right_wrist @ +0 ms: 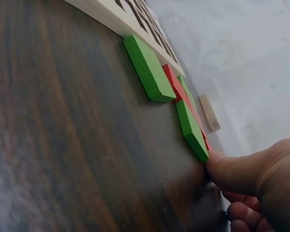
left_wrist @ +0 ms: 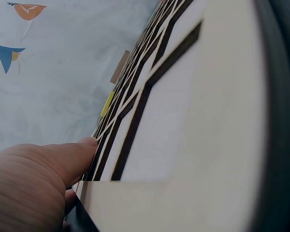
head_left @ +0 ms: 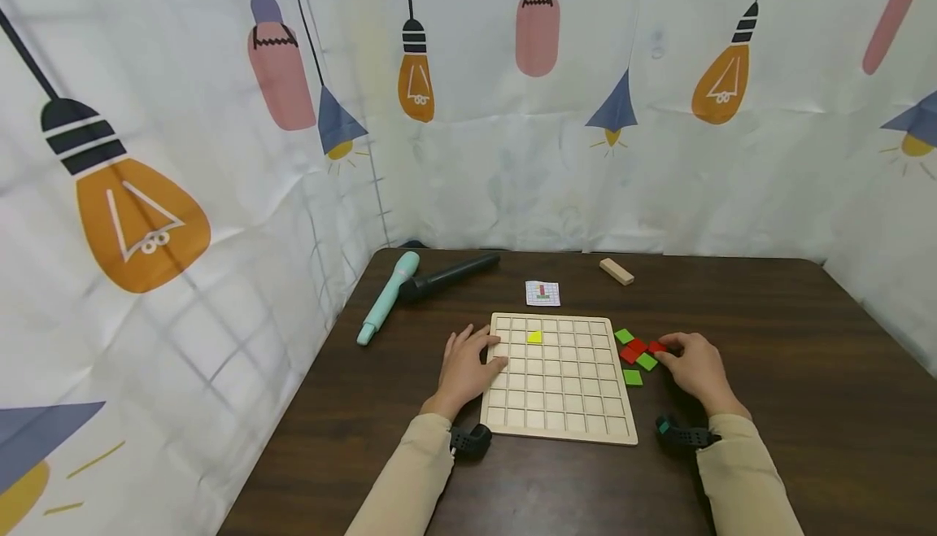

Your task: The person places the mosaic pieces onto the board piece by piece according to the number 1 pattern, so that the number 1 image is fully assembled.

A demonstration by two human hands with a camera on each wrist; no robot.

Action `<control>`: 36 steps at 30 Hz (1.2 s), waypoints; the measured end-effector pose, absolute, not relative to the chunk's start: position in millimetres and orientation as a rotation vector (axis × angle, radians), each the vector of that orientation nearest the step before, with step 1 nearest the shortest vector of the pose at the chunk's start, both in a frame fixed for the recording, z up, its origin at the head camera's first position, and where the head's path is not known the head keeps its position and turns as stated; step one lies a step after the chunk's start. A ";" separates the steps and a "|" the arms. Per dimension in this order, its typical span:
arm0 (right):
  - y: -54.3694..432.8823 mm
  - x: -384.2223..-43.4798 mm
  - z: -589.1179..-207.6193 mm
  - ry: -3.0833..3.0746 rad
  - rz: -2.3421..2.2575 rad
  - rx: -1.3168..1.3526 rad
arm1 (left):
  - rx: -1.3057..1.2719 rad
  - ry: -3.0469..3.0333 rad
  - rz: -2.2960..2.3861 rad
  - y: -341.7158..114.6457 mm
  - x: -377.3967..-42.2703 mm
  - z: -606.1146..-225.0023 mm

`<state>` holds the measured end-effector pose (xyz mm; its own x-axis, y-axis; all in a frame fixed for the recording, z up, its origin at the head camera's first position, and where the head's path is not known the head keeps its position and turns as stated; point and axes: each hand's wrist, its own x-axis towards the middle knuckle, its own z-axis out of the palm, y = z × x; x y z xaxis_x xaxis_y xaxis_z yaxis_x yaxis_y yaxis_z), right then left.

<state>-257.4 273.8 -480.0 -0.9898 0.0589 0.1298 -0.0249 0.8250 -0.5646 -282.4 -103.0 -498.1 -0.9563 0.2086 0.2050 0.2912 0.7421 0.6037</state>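
Note:
A light wooden grid board (head_left: pixel 559 437) lies on the table. One yellow tile (head_left: pixel 535 337) sits in a cell near its top. My left hand (head_left: pixel 464 367) rests at the board's left edge, thumb and index finger touching the rim, other fingers spread; in the left wrist view the thumb (left_wrist: pixel 79 157) overlaps the grid. Right of the board, my right hand (head_left: pixel 695 367) pinches a red tile (head_left: pixel 656 346) between thumb and fingers, low over the table. Beside it are more red tiles (head_left: pixel 629 355) and several green tiles (head_left: pixel 633 377); the fingers partly hide the pinched one.
A small card with a coloured grid pattern (head_left: pixel 542 294) lies beyond the board. Farther back right is a wooden block (head_left: pixel 616 271). A mint-green stick-like object (head_left: pixel 388 298) and a black one (head_left: pixel 450 276) lie at the back left. Patterned cloth (head_left: pixel 498 186) surrounds the table.

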 end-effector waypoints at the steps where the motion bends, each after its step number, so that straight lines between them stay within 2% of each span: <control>1: 273.4 -257.1 -480.0 -2.865 0.888 -0.035 | -0.408 -2.812 -1.009 -102.8 -282.4 -497.9; 15: 261.2 -259.3 -479.7 -2.731 0.876 -0.157 | -0.408 -2.812 -1.011 -101.9 -282.9 -498.4; 36: 189.5 -259.7 -476.8 -2.662 1.030 0.128 | -0.386 -2.813 -1.039 -102.6 -281.4 -496.2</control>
